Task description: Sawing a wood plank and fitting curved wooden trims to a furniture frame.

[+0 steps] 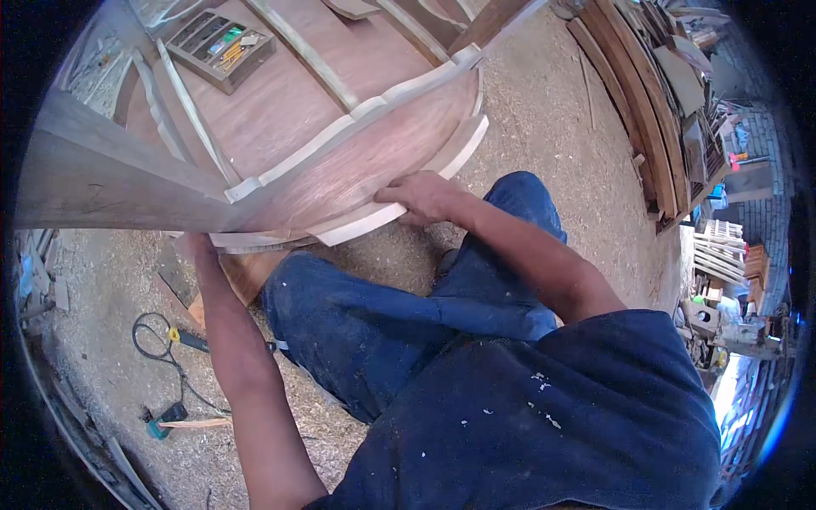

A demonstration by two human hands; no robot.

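Note:
A curved pale wooden strip (361,224) lies along the near edge of a large reddish wooden panel (365,161). My right hand (422,197) is closed round this strip, thumb on top and fingers curling beneath. At the panel's near left edge, my left hand (195,245) reaches beside a broad wooden post (119,174); its fingers are mostly hidden under the edge. A scalloped pale rail (370,108) runs across the panel, with straight slats (308,58) meeting it from the far side.
On the panel sits a divided wooden box (223,49) with pencils and small items. A corded power tool (189,340) and a green-ended tool (161,421) lie on the shaving-covered floor at left. Long curved boards (633,110) are stacked at right.

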